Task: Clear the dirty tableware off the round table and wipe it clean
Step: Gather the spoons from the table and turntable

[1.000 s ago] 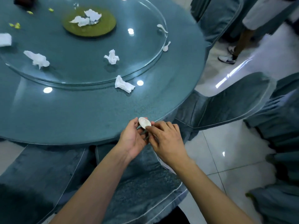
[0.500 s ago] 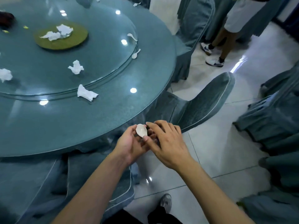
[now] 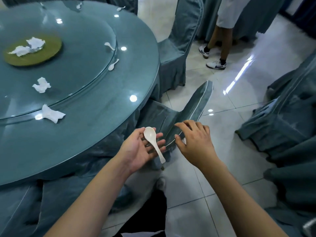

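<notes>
The left hand (image 3: 142, 147) lies palm up, fingers spread flat, carrying a white ceramic soup spoon (image 3: 152, 141) just off the round table's (image 3: 71, 147) near-right edge. The right hand (image 3: 195, 142) hovers beside it, fingers loosely curled, holding nothing.

- A restaurant banquet room: a large round table (image 3: 82, 147) carries a glass turntable (image 3: 71, 79).
- Matching fabric-covered chairs (image 3: 177, 48) stand around on glossy floor tiles (image 3: 213, 185).

The round table (image 3: 102, 134) runs off the left edge, and 2 far spoons (image 3: 121, 8) are perhaps too blurred to tell.
</notes>
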Demonstrator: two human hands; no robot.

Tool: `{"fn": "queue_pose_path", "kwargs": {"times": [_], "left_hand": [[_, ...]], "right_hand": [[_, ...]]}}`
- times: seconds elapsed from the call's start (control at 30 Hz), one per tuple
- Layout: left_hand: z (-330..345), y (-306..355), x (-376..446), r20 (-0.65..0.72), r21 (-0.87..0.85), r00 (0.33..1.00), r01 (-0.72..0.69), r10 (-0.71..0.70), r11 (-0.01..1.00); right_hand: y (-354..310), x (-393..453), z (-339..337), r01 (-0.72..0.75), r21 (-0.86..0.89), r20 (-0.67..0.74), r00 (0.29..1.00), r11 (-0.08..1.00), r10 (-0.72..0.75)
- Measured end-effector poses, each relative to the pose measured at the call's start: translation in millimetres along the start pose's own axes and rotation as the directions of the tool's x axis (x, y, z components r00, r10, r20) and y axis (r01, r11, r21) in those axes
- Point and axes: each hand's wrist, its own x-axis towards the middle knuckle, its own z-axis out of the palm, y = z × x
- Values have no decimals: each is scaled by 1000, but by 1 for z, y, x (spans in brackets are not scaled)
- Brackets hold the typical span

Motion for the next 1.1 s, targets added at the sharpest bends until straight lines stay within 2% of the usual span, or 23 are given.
{"fn": "queue_pose_path", "kwargs": {"times": [0.13, 0.6, 0.8, 1.1], "left_hand": [[39, 17, 44, 13, 0, 1000, -6, 6, 1000], [193, 85, 176, 4, -47, 998, -58, 59, 997], [269, 100, 245, -64, -85, 992, -118, 113, 989], [373, 111, 330, -211, -267, 962, -230, 176, 936]], "right_hand": [[45, 51, -11, 17, -9, -18, 1000, 1000, -17], [170, 234, -53, 79, 59, 50, 995, 995, -82], [244, 325, -68, 167, 58, 66, 983, 984, -171], [351, 453, -87, 345, 48, 82, 934, 937, -348]]}}
